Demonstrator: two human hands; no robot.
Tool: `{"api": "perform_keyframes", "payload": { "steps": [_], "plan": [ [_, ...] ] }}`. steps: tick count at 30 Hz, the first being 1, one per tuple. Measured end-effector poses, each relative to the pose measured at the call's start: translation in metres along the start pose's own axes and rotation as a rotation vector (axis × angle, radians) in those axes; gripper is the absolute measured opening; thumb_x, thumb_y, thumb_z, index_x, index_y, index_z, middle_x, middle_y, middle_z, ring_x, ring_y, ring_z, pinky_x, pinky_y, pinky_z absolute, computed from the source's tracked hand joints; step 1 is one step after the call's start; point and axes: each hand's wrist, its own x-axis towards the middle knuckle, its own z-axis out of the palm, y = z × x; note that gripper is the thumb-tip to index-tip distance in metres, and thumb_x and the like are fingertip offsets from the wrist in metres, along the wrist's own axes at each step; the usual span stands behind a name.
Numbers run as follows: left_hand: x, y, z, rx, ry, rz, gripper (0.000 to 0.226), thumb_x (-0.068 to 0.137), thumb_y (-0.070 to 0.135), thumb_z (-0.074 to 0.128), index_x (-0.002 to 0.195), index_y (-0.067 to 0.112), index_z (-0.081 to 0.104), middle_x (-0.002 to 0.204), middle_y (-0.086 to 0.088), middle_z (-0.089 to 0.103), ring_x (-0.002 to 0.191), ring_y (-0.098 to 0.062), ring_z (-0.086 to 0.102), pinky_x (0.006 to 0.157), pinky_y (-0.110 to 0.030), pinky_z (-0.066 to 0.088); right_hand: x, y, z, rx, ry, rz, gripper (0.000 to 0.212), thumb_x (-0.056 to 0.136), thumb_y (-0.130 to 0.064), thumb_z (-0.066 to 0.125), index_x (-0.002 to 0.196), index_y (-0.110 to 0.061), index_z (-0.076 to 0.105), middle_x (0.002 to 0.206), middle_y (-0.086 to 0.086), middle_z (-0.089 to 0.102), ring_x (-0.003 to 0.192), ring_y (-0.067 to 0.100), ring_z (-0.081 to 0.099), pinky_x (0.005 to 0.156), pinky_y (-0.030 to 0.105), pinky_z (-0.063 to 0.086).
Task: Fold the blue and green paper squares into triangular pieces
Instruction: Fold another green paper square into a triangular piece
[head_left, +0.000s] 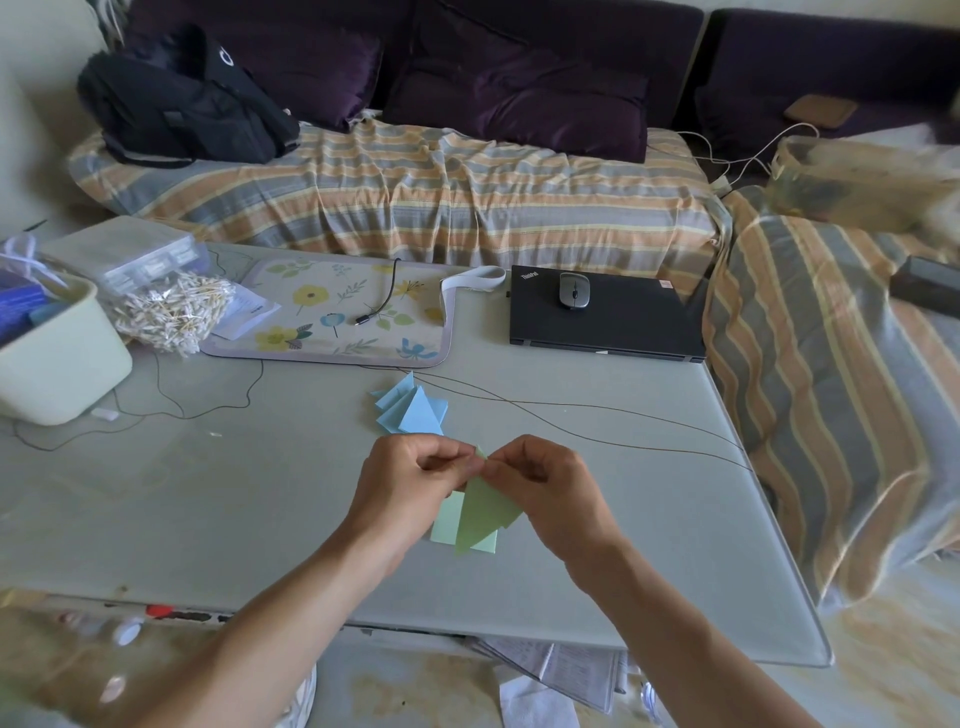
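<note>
Above the grey table (218, 499) I hold a green paper piece (485, 512), folded to a long triangle with its point up. My left hand (410, 486) and my right hand (545, 488) both pinch its top tip between thumb and fingers. Under it a stack of pale green paper squares (449, 522) lies flat on the table, partly hidden by the held piece and my left hand. A pile of folded blue triangular pieces (410, 410) sits just beyond my hands.
A closed black laptop (613, 325) with a grey mouse (574, 291) lies at the back right. A floral mat (332, 312), a bag of cotton swabs (171, 309) and a cream bin (57, 358) stand at the back left. Thin wires (571, 415) cross the table.
</note>
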Motion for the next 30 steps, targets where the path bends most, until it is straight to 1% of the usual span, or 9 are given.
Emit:
{"api": "perform_keyframes", "payload": {
  "steps": [5,8,10,14,17,19,22,25,30],
  "plan": [
    [0.0029,-0.003,0.0035,0.049,0.007,0.01,0.007,0.091,0.023,0.074,0.084,0.021,0.076,0.078,0.005,0.073,0.078,-0.014,0.067,0.087,-0.037,0.056,-0.0007,0.0012,0.0026,-0.022,0.028,0.023,0.012,0.09,-0.027,0.075,0.083,-0.017,0.073,0.077,0.002,0.074,0.067,0.012,0.062,0.067,0.031,0.049],
    [0.0072,-0.0039,0.0044,0.0,0.031,-0.002,0.016,0.093,0.034,0.066,0.087,0.02,0.07,0.083,0.002,0.071,0.08,-0.018,0.065,0.083,-0.041,0.055,-0.0017,-0.0002,0.0051,-0.034,-0.023,0.021,0.016,0.093,-0.024,0.071,0.082,-0.013,0.072,0.07,0.001,0.069,0.064,0.013,0.058,0.07,0.034,0.05],
    [0.0071,-0.0031,0.0039,0.036,0.064,0.013,0.018,0.098,0.034,0.061,0.087,0.021,0.068,0.08,0.004,0.068,0.075,-0.017,0.061,0.072,-0.034,0.051,-0.0027,-0.0013,0.0061,-0.061,-0.048,0.014,0.017,0.095,-0.021,0.069,0.08,-0.013,0.071,0.066,0.001,0.068,0.062,0.013,0.059,0.07,0.034,0.051],
    [0.005,-0.0005,0.0014,0.133,0.098,0.085,0.023,0.099,0.032,0.06,0.08,0.021,0.065,0.071,0.009,0.064,0.069,-0.014,0.057,0.067,-0.031,0.045,-0.0027,-0.0036,0.0046,-0.076,-0.077,-0.01,0.019,0.094,-0.02,0.069,0.076,-0.016,0.069,0.064,0.0,0.067,0.061,0.013,0.061,0.069,0.032,0.051],
    [0.0071,0.0015,-0.0012,0.133,0.107,0.096,0.024,0.097,0.026,0.06,0.074,0.02,0.063,0.066,0.009,0.061,0.069,-0.019,0.058,0.069,-0.033,0.046,-0.0023,-0.0026,0.0044,-0.089,-0.087,-0.021,0.019,0.094,-0.021,0.069,0.075,-0.019,0.069,0.065,0.002,0.068,0.061,0.014,0.06,0.068,0.034,0.049],
    [0.0073,0.002,-0.0021,0.143,0.1,0.111,0.023,0.097,0.027,0.061,0.077,0.019,0.067,0.069,0.007,0.066,0.075,-0.023,0.065,0.076,-0.039,0.054,-0.0025,-0.0013,0.0048,-0.092,-0.075,-0.025,0.018,0.093,-0.021,0.069,0.076,-0.019,0.069,0.065,0.002,0.067,0.061,0.014,0.06,0.069,0.036,0.049],
    [0.0071,-0.0004,-0.0021,0.129,0.077,0.111,0.016,0.093,0.035,0.07,0.084,0.022,0.074,0.079,0.006,0.075,0.084,-0.02,0.073,0.087,-0.046,0.059,-0.0023,0.0002,0.0037,-0.094,-0.033,-0.03,0.018,0.093,-0.021,0.068,0.076,-0.018,0.069,0.064,0.0,0.068,0.06,0.014,0.06,0.07,0.039,0.05],
    [0.0045,-0.0003,-0.0011,0.106,0.049,0.094,0.011,0.085,0.032,0.082,0.087,0.022,0.079,0.08,0.006,0.078,0.082,-0.016,0.075,0.088,-0.045,0.06,-0.0012,0.0009,0.0022,-0.103,-0.004,-0.037,0.018,0.094,-0.025,0.069,0.077,-0.02,0.07,0.066,0.002,0.069,0.061,0.014,0.06,0.069,0.039,0.05],
    [0.0038,0.0007,-0.0019,0.105,0.056,0.072,0.014,0.082,0.027,0.085,0.091,0.018,0.08,0.079,0.006,0.079,0.077,-0.013,0.076,0.087,-0.042,0.061,-0.0017,0.0007,0.0038,-0.091,-0.01,-0.03,0.019,0.095,-0.023,0.069,0.077,-0.017,0.07,0.066,-0.001,0.069,0.059,0.012,0.06,0.069,0.037,0.049]
  ]
}}
